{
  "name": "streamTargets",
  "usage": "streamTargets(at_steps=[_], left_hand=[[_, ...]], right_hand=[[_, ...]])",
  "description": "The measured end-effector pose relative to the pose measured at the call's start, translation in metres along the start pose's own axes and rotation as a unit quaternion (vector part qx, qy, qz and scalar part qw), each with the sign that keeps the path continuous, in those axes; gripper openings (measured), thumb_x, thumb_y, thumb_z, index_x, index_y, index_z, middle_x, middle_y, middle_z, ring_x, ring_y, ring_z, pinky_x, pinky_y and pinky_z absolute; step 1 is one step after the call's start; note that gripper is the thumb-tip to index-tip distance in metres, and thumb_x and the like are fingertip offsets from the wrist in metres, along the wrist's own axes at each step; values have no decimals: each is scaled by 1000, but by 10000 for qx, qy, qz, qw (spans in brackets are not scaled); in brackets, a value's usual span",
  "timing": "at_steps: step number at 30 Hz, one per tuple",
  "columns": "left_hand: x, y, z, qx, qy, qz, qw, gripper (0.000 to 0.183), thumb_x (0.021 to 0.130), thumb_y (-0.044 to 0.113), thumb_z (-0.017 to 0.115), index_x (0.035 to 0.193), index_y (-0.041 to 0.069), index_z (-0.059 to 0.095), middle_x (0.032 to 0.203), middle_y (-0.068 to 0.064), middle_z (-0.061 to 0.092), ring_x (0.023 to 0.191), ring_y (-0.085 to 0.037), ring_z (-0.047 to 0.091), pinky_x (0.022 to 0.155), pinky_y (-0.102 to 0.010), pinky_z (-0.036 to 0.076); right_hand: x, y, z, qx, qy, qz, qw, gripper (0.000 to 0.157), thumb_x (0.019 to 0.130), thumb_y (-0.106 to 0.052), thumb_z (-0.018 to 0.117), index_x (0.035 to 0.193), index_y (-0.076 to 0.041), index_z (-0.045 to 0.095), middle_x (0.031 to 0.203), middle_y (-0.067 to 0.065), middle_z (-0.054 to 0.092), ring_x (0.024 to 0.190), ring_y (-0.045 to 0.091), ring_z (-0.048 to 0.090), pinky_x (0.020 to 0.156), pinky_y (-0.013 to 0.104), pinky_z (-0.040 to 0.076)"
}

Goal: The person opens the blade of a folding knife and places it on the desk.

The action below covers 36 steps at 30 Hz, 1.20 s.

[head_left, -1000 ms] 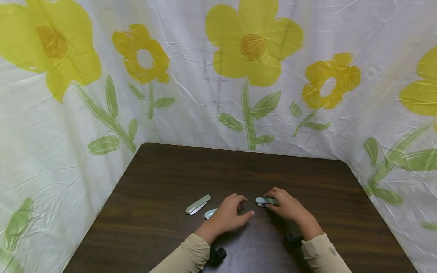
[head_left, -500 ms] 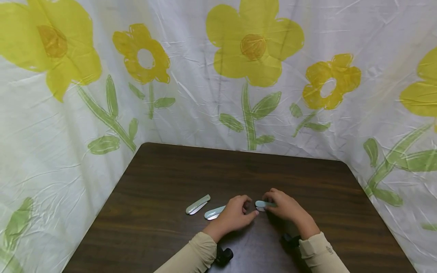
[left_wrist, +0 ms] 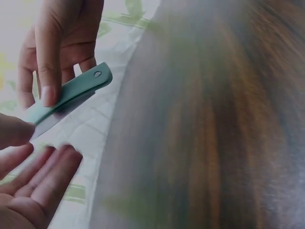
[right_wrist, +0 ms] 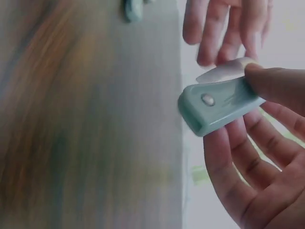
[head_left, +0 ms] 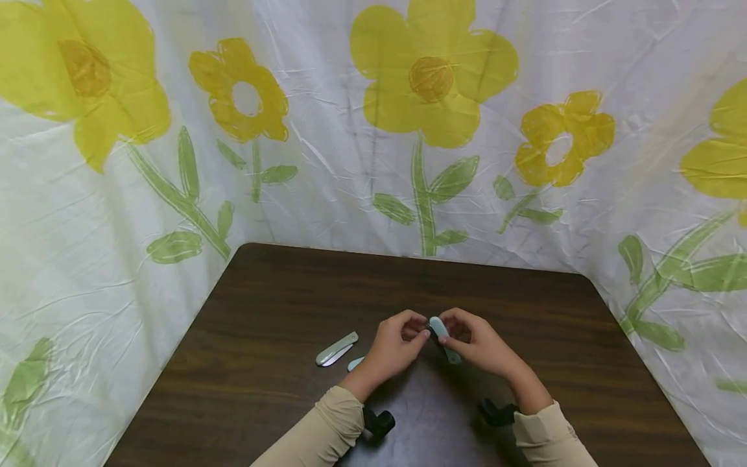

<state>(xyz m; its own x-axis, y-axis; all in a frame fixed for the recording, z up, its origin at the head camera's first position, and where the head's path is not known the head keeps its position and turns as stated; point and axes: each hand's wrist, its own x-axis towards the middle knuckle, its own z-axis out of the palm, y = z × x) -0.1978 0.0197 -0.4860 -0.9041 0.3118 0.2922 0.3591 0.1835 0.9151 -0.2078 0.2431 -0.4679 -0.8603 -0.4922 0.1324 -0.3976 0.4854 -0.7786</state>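
Counting three pale green folding knives: one point(head_left: 441, 336) is raised above the bench point(head_left: 525, 305), pinched in the right hand point(head_left: 481, 344), the left hand's point(head_left: 392, 347) fingertips pinching its far end. Left of that hand lie two: one point(head_left: 336, 348) fully visible, another point(head_left: 355, 363) mostly hidden.

The folding knife point(head_left: 443, 338) has a smooth, matt pale-green plastic handle and a dull metal blade. The tabletop point(head_left: 292, 292) is dark wood-grain with a slight sheen. The flowered backdrop point(head_left: 350, 162) at twelve o'clock looks like thin, creased plastic sheeting.
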Motion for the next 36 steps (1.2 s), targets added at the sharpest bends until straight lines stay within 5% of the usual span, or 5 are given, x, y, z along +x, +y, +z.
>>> streamTargets(at_steps=[4,12,20,36], left_hand=[[3,5,-3,-692,58,-49,9976,16,94,10,66,109,4,67,99,-13,71,87,-28,73,70,-25,58],[5,11,-6,-1499,153,-439,9876,18,92,-2,64,109,-8,64,98,-28,67,86,-45,69,71,-53,57],[4,14,-11,-1662,133,-441,9850,15,90,2,68,104,-5,67,96,-25,68,84,-42,70,71,-48,59],[7,23,-30,-1856,-48,-581,9809,10,93,1,64,101,-4,64,98,-32,62,85,-42,69,70,-41,60]], right_hand=[[3,-9,1,236,61,-153,9996,28,92,-24,69,119,-22,61,105,-1,66,87,15,64,73,31,55],[6,-19,6,694,99,-56,9975,25,95,-23,66,118,-16,60,105,6,65,89,21,66,73,41,57],[11,-24,11,1093,289,579,9919,23,98,-31,61,112,-13,60,109,12,64,94,25,68,69,51,57],[18,-35,16,1440,887,307,9851,20,98,-23,62,108,-6,58,99,16,67,79,18,65,63,48,58]])
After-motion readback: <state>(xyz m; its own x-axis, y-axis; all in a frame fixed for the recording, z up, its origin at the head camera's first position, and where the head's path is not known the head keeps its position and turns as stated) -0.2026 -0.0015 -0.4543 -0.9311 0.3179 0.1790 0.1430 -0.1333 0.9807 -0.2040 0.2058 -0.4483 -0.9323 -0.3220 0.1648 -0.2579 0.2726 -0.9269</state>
